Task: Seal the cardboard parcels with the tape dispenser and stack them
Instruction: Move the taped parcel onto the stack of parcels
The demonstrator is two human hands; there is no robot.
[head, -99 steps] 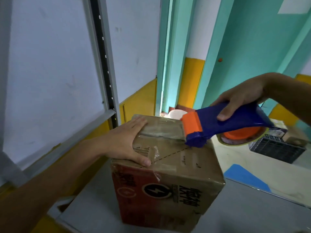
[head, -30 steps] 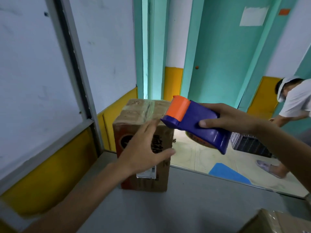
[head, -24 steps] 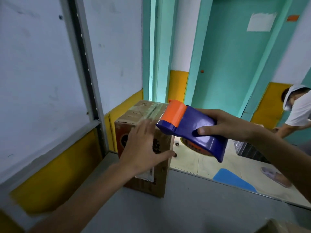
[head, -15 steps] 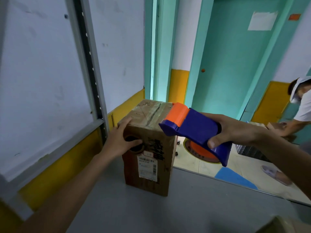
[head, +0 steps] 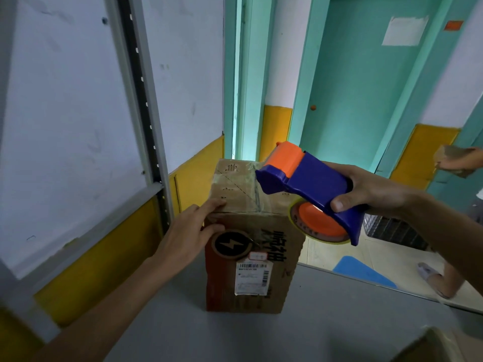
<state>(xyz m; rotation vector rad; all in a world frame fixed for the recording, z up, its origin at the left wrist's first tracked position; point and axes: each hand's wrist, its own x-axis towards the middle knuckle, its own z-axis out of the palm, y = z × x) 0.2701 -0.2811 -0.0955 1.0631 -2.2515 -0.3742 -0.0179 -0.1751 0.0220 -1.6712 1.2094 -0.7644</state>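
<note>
The grey table [head: 339, 322] carried the cardboard parcel [head: 251, 270], which stood upright near the table's far left corner, close beside the yellow-and-white wall. A corner of a second parcel [head: 439, 346] showed at the lower right edge, well apart from the first.

The blue and orange tape dispenser [head: 313, 181] hung over the right side of the parcel's top, nose pointing left and apparently just clear of the cardboard. The right grip [head: 366, 189] was wrapped round its handle. The left grip [head: 188, 231] lay wide, fingers straight, resting on the near top edge and the upper front face to steady the box.

A strip of clear tape [head: 254, 189] ran along the top seam and over the near edge. A shipping label [head: 252, 278] sat on the front face.

The step in hand looked like sealing this parcel, with the top seam largely covered. Whether the strip had been cut could not be told. The next move likely called for either pressing the nose down for a further strip while the left grip braced the box, or smoothing the tape flat and turning to the second parcel.
</note>
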